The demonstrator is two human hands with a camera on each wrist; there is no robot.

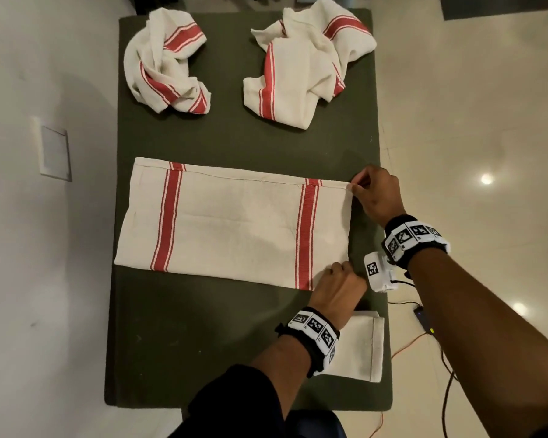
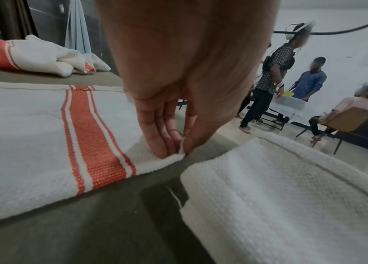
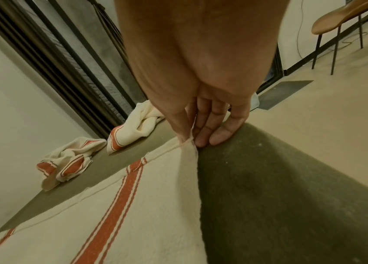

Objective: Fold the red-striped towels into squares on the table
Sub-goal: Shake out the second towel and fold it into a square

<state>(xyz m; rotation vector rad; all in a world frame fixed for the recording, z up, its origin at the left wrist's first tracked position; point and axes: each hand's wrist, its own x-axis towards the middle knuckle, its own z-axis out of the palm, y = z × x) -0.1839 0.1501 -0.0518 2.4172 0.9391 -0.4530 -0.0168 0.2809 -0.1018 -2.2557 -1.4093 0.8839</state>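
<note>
Folded towel [image 1: 359, 346]: near right table [image 1: 203, 343] corner, under left forearm.
Left hand [image 1: 337, 287]: pinching near right corner of flat towel [image 1: 234, 226].
Right hand [image 1: 375, 192]: pinching far right corner.
Flat towel: mid-table, folded lengthwise.
Crumpled towels [image 1: 166, 63] [image 1: 307, 63]: far edge.

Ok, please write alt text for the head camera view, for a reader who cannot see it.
Both hands pinch the right-side corners of a red-striped towel spread flat on a dark green table: the right hand the far corner, the left hand the near one. Two crumpled towels lie at the far end, a folded towel near the left wrist.
</note>
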